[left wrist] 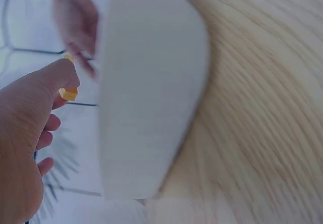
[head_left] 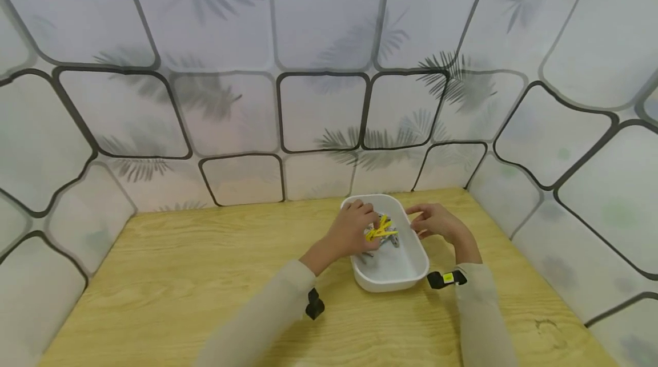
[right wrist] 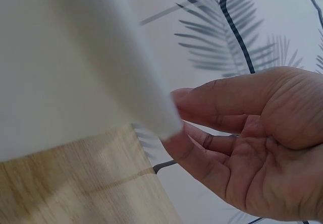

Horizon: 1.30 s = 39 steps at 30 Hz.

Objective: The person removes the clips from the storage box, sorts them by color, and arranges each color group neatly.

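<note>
My left hand (head_left: 356, 229) is over the left side of a white plastic basin (head_left: 393, 285). Its thumb and fingers pinch a yellow clothespin (head_left: 381, 230); whether more than one is there, I cannot tell. In the left wrist view a bit of the yellow clothespin (left wrist: 68, 94) shows at the thumb tip. Silver-grey clips (head_left: 394, 240) lie in the basin below, partly hidden by the left hand. My right hand (head_left: 438, 222) is at the basin's right rim, its fingers loosely bent. In the right wrist view its fingertips (right wrist: 177, 139) meet the rim, without a clear grip.
The basin stands on a wood-grain table (head_left: 216, 275), towards its back right. Patterned cloth walls (head_left: 324, 110) rise behind the table and on both sides. A dark band with a small device (head_left: 447, 279) is on the right wrist.
</note>
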### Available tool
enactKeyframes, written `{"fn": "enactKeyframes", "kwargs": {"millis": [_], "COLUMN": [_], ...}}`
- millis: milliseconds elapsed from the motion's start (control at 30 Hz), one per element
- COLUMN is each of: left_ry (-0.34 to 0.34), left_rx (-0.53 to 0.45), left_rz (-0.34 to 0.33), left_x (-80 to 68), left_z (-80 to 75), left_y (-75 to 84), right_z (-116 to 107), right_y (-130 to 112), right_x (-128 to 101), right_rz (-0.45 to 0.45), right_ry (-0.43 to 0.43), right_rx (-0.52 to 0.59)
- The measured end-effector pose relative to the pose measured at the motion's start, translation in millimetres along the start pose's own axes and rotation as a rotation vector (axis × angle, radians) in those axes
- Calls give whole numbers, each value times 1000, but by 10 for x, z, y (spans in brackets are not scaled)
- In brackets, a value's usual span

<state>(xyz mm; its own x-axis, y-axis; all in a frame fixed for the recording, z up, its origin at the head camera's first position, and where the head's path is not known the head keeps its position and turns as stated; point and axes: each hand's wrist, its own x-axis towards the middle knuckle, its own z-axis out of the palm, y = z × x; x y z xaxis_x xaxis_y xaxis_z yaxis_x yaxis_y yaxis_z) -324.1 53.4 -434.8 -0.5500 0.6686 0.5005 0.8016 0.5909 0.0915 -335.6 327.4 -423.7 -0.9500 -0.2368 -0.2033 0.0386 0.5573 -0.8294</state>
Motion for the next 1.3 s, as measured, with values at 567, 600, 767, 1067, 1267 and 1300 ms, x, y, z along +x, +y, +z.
{"fn": "enactKeyframes", "kwargs": {"millis": [567, 600, 767, 1067, 1267, 1300], "left_ry": [529, 539, 605, 645, 653, 644], "left_rx": [26, 28, 45, 95, 101, 94], "left_rz": [-271, -292, -387, -575, -698, -712], "left_x": [-652, -718, -1091, -1677, -1999, -2035], "left_z": [-531, -548, -610, -806, -835, -830], "left_y": [-551, -605, -879, -1348, -1506, -1524], "right_z": [-31, -34, -23, -2, 3, -2], "right_y": [63, 70, 88, 56, 47, 43], "right_x": [-49, -64, -98, -46, -24, -25], "right_rz": [12, 8, 10, 0, -12, -14], "right_ry": [10, 4, -5, -6, -18, -17], "right_rx": [-20, -26, -32, -36, -43, -46]}}
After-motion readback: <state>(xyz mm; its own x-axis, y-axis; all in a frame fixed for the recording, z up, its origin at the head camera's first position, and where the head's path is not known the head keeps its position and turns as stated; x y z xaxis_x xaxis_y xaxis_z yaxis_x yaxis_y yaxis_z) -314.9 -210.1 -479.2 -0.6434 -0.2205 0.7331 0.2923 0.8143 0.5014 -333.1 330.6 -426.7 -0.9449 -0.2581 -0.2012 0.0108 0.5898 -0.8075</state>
